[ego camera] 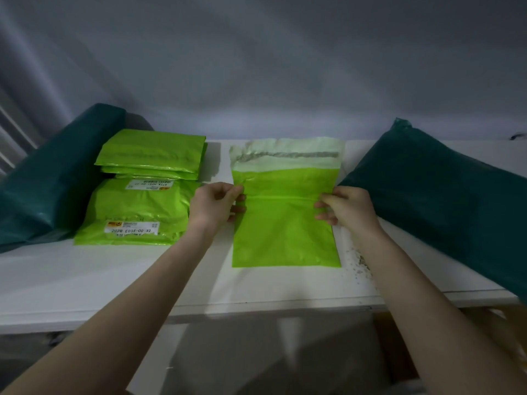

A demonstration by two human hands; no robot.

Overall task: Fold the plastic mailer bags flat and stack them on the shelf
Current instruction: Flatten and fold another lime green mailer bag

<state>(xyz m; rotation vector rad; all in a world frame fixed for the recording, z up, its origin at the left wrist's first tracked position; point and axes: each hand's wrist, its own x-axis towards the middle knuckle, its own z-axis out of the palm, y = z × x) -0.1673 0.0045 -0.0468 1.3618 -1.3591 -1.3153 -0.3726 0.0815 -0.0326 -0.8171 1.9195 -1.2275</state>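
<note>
Glossy rectangular mailer bag [285, 223], creased

Dim room, white shelf [85, 283] against pale grey wall [285, 67]
Cool, low light throughout; vertical pale bars [11, 132] at far left edge of frame; shadowed floor [256, 352] below shelf edge, lower centre

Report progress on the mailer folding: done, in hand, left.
Done: a small stack of folded green mailers lies on the white shelf, beside the labelled green mailers.
In hand: the left hand and right hand pinch the side edges of an open green mailer, at its crease.
Left: this one is still unfolded, and I cannot tell whether the labelled mailers still need folding.
</note>
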